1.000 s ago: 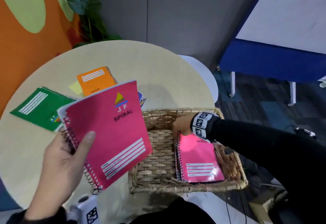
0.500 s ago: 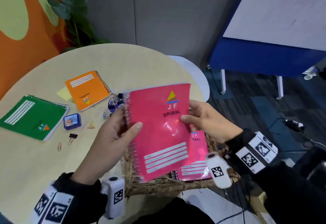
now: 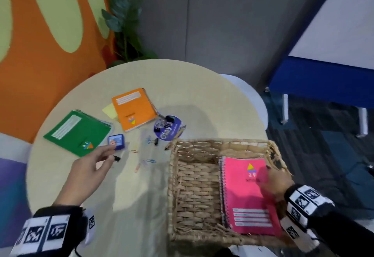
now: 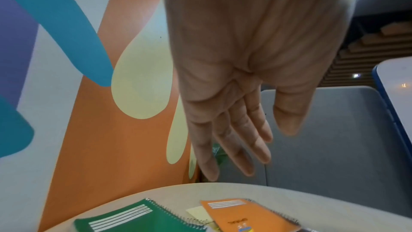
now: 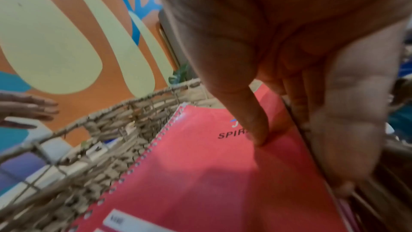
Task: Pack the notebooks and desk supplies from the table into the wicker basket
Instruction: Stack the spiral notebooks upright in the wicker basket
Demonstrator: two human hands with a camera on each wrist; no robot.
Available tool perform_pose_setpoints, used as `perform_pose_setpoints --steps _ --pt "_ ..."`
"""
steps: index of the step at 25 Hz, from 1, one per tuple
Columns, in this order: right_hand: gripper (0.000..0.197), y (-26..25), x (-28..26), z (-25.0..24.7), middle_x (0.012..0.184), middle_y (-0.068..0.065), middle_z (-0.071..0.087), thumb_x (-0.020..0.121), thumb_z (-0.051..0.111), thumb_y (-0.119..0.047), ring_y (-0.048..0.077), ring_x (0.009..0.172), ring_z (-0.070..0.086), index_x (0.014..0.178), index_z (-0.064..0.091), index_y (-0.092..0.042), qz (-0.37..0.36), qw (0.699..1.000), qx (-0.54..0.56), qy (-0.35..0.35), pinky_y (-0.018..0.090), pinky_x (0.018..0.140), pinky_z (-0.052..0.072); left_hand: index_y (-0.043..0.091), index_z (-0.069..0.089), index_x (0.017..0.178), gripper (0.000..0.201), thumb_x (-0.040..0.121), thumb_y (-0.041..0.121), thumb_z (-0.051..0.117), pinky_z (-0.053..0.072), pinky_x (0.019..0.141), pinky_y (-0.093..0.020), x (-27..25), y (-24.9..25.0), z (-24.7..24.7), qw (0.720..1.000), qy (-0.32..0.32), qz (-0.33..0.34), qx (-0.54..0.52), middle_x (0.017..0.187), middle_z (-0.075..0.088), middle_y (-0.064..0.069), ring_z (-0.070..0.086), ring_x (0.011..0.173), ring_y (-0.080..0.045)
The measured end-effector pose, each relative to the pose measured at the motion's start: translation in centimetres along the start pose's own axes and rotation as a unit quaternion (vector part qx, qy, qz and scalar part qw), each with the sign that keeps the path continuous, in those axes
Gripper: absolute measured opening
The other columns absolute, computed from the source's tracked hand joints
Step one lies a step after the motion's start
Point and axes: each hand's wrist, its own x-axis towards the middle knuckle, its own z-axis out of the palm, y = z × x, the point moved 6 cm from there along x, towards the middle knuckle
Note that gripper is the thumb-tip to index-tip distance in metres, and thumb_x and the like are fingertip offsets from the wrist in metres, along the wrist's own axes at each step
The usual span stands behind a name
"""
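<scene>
Change: the pink notebook (image 3: 248,197) that both hands were holding up over the basket half a second ago is now lying in the wicker basket (image 3: 194,185), on top of another pink notebook whose spiral is showing just beneath it along the left edge.
Right hand: the right hand (image 3: 276,182) is staying with that notebook; in the right wrist view the thumb is pressing down on the cover by the printed title while the fingers are curling under its right edge, so it is still pinching the book against the basket's right wall.
Left hand: the left hand (image 3: 91,168) is letting go and reaching out over the table (image 3: 182,86), fingers straight and spread, holding nothing; it is hovering near the small blue box (image 3: 116,141) and the corner of the green notebook (image 3: 78,132).
Basket: the pink pair is filling the right half, and the left half is showing bare weave.
Waiting on the table: the green notebook, the orange notebook (image 3: 133,109) with a yellow sticky pad (image 3: 109,110) touching its left side, the round purple tub of binder clips (image 3: 167,128), a loose black binder clip (image 3: 154,140) and scattered paper clips (image 3: 148,161).
Meaning for the task: two notebooks are looking packed, so the job is seeming under halfway; the left hand is probably heading for the green notebook or the blue box, though which one I cannot tell.
Risk: the paper clips are likely needing a careful pinch each.
</scene>
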Motion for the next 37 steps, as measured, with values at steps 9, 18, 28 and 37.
perform_pose_setpoints --steps 9,18,28,37 --pt "0.116 -0.3 2.4 1.0 0.127 -0.002 0.06 0.048 0.03 -0.096 0.008 0.115 0.057 0.137 0.043 -0.023 -0.037 0.99 -0.136 -0.026 0.026 0.098 0.034 0.025 0.031 0.148 0.07 0.086 0.005 0.056 0.028 0.115 -0.052 13.0 -8.9 -0.1 0.919 -0.128 -0.075 0.366 0.153 0.037 -0.003 0.029 0.143 -0.025" --pt "0.032 -23.0 3.2 -17.6 0.069 0.005 0.071 0.083 0.062 -0.038 0.023 0.067 0.065 0.059 0.054 -0.019 -0.178 0.969 0.111 0.128 0.035 0.069 0.051 0.027 0.007 0.154 0.103 0.077 0.027 0.076 0.014 0.117 -0.059 19.8 -11.2 1.4 0.816 -0.296 -0.057 0.493 0.162 -0.002 -0.006 -0.006 0.15 -0.033" --pt "0.071 -36.7 19.6 -12.1 0.117 0.011 0.058 0.07 0.079 -0.04 0.029 0.106 0.057 0.124 0.049 -0.005 -0.087 0.986 0.139 0.003 0.033 0.075 0.049 0.016 0.05 0.12 0.043 0.08 0.004 0.061 0.041 0.101 -0.037 21.7 -10.0 -2.1 0.823 -0.245 0.031 0.511 0.122 0.062 -0.004 0.056 0.117 -0.024" --pt "0.017 -38.7 20.2 -12.6 0.085 0.008 0.057 0.079 0.065 -0.024 0.027 0.085 0.062 0.08 0.054 -0.011 -0.079 0.98 0.17 0.074 0.029 0.073 0.049 0.026 0.072 0.078 0.047 0.052 -0.013 0.079 0.033 0.048 -0.026 10.9 -2.8 -14.7 0.933 0.02 0.176 0.313 0.071 0.052 0.01 0.052 0.06 -0.013"
